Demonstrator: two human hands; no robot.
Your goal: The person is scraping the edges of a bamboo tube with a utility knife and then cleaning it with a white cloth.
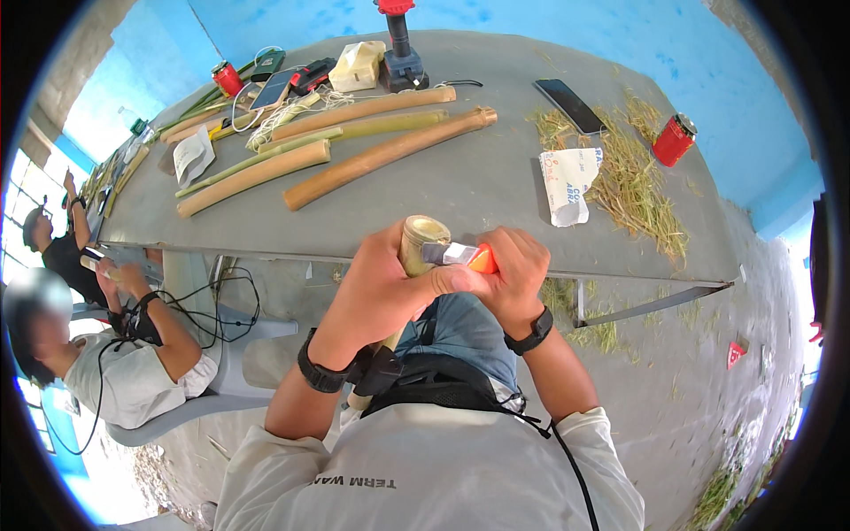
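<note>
My left hand (pixel 376 279) is wrapped round a bamboo pole (pixel 413 257), its hollow cut end pointing up and away from me. Below the hand the pole runs down between my forearm and lap. In my right hand (pixel 518 274) is an orange box cutter (pixel 482 258), held in a closed grip. The cutter's metal blade end lies against the side of the pole's rim, and my left thumb reaches across to the cutter. Both hands are just in front of the table's near edge.
On the grey table (pixel 460 190) lie several bamboo poles (pixel 390 157), a cordless drill (pixel 403 66), a phone (pixel 568 105), torn paper (pixel 568 186), green-yellow shavings (pixel 633 181) and a red can (pixel 675 140). At left, a co-worker (pixel 133 372) sits on a grey chair; another person (pixel 62 239) is beyond.
</note>
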